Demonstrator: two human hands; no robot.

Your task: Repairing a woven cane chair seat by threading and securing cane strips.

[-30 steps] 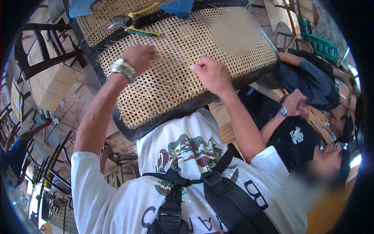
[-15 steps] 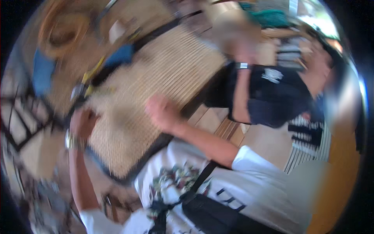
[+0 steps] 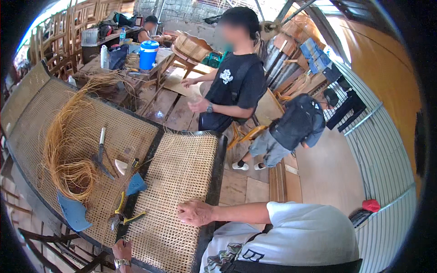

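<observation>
A woven cane panel (image 3: 177, 166) in a dark frame lies in front of me. My right hand (image 3: 195, 212) rests on its weave with the fingers curled closed. Whatever they may pinch is too small to make out. At the near left corner of the frame is my left hand (image 3: 122, 250), wearing a metal watch; its fingers are bent together at the edge, their grip partly hidden. Just beyond it lie pliers with yellow handles (image 3: 119, 214). A hammer (image 3: 101, 152) and a bundle of loose cane strands (image 3: 68, 159) lie on the adjoining cane section (image 3: 123, 132).
Blue pieces (image 3: 73, 211) and a white scrap (image 3: 121, 167) lie near the strands. A person in black (image 3: 239, 82) stands past the panel, another (image 3: 296, 120) bends farther right. A blue cooler (image 3: 148, 54) tops a wooden bench. Corrugated metal (image 3: 382, 141) lines the right side.
My view has swung and lifted, showing more of the workshop. Both hands remain by the cane panel. The person in black appears farther off and upright, and the blur has cleared.
</observation>
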